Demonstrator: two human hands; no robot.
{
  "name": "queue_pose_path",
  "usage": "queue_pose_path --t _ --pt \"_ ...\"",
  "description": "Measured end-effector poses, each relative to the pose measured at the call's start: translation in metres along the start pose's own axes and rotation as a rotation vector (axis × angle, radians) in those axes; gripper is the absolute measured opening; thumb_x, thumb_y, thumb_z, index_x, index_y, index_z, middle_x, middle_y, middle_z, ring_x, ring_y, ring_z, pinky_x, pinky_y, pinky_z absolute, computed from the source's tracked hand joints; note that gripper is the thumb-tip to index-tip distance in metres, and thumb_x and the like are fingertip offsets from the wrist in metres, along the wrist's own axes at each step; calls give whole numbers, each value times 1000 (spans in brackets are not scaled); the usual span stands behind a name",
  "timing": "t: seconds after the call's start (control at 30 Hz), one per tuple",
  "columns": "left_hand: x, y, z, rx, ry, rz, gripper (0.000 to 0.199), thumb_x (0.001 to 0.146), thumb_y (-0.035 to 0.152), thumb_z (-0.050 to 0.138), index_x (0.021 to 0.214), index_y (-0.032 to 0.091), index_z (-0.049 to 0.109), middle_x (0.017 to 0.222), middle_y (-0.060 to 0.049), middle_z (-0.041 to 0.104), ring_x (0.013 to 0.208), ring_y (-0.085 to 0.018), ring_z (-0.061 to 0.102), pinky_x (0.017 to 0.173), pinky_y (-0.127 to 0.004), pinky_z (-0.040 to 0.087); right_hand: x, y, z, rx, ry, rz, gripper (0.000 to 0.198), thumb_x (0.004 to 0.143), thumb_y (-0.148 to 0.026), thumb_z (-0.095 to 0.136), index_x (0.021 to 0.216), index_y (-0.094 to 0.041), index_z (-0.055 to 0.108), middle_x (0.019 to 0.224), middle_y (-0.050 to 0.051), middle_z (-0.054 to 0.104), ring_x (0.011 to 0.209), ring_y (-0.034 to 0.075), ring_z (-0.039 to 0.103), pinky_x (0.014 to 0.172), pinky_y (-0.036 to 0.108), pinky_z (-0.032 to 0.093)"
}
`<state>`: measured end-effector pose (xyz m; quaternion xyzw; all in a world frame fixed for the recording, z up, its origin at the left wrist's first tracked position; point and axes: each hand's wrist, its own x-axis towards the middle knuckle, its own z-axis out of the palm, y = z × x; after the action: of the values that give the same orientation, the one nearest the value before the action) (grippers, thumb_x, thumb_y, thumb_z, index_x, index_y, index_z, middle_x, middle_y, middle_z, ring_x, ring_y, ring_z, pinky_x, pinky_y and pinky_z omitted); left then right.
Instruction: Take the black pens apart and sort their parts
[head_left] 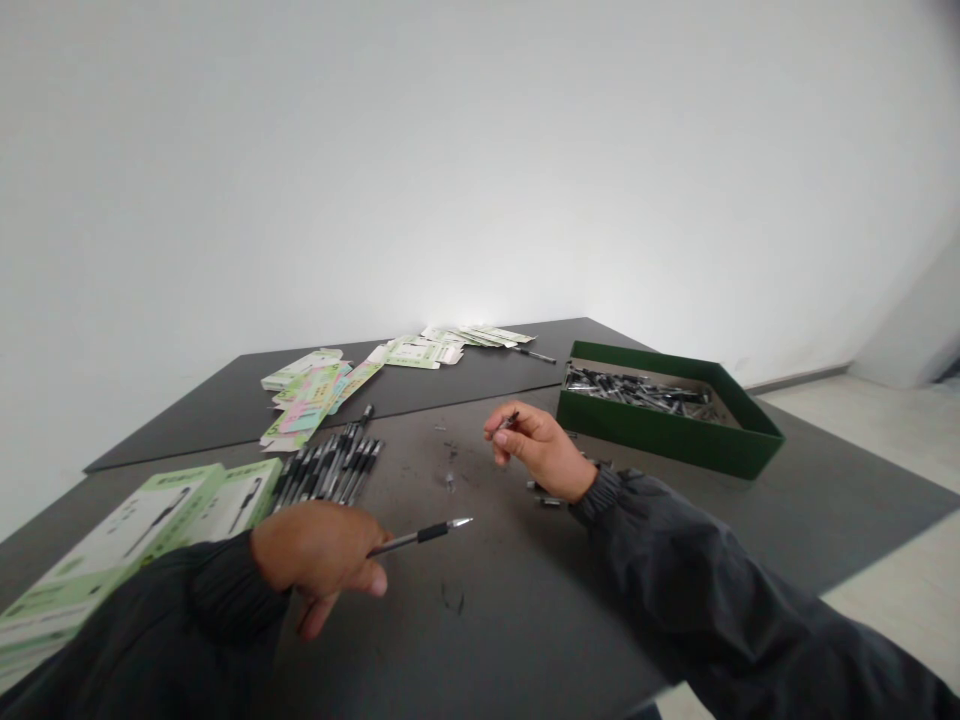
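My left hand (330,555) is closed on a black-gripped pen (424,537), whose bare tip points right. Between the thumb and fingers of my right hand (536,445) is a small dark piece (508,421) that looks like a pen cap, partly hidden by the fingers. Just beyond my left hand lies a row of pens (330,465) with black grips. A few short dark pieces (550,500) lie by my right wrist, partly covered by the sleeve. Tiny clear and dark bits (450,483) are scattered between the hands.
A green box (667,437) full of loose black pens or pen parts stands at the right. Green-and-white pen cartons (127,525) lie at the left. Flattened cartons (420,352) and coloured cards (311,400) spread toward the wall, near one lone pen (534,355).
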<state>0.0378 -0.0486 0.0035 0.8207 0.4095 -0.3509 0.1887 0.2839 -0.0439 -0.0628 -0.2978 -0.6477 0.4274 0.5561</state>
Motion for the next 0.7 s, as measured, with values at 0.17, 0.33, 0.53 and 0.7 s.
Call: queue_pose_path --t 0.17,0.33,0.53,0.7 --pt "0 1 -1 -1 -2 -6 32 88 27 44 110 11 61 73 -15 71 81 -22 69 66 -24 48 -1 -3 0 -77 -17 -59 15 82 -32 62 89 -19 63 83 1 52 61 9 51 57 24 43" --pt "-2 2 -1 10 6 -9 29 88 26 44 107 12 61 72 -13 71 83 -22 69 67 -25 48 0 -4 0 -135 -19 -77 14 84 -30 61 91 -20 65 90 3 50 62 9 50 57 25 44" --pt "1 -1 0 2 11 0 29 87 28 44 106 13 61 71 -14 71 81 -22 69 62 -24 46 0 -1 -1 -169 -23 -76 14 84 -29 60 95 -21 66 92 3 50 64 10 50 59 26 45" --pt "2 -3 2 16 89 11 26 84 28 47 98 16 64 62 -10 71 76 -23 69 59 -24 45 0 0 -1 -199 -15 -69 15 84 -26 59 96 -22 67 93 3 50 65 10 49 59 26 44"
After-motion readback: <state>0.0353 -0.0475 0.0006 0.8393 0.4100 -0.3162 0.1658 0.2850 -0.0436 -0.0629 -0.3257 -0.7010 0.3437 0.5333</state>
